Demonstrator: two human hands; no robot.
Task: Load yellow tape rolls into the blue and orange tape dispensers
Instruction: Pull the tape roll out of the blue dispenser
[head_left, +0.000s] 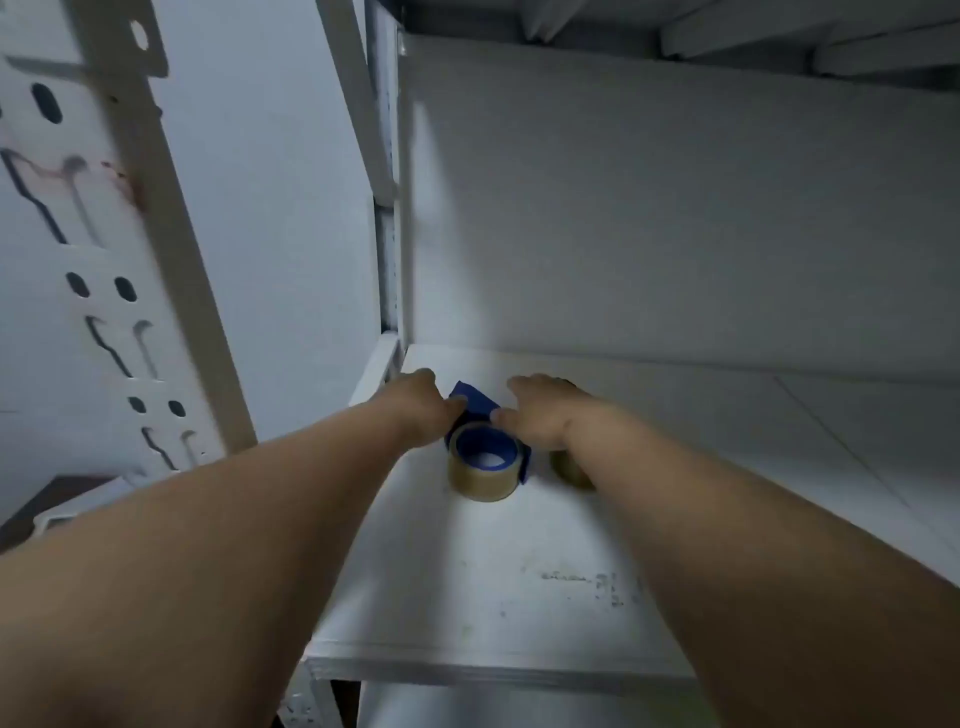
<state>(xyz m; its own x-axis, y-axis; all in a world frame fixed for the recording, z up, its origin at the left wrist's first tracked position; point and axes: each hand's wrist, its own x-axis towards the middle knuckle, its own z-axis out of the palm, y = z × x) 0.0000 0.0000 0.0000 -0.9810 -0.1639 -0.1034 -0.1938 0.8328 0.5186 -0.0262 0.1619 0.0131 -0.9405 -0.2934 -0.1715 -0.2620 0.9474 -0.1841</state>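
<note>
A blue tape dispenser (475, 402) lies on the white shelf (467, 571), with a yellow tape roll (480, 480) seated around its blue hub at the near end. My left hand (418, 410) grips the dispenser's left side. My right hand (540, 413) reaches over from the right, its thumb touching the dispenser's right edge and its fingers lying over something I cannot make out. A second yellowish roll (569, 470) peeks out under my right wrist, mostly hidden. No orange dispenser is in sight.
The white back wall (675, 208) of the shelf unit stands just behind the hands. A perforated white metal upright (104, 260) rises at the left. The shelf's front edge (493, 667) lies near me, with scuff marks on the board.
</note>
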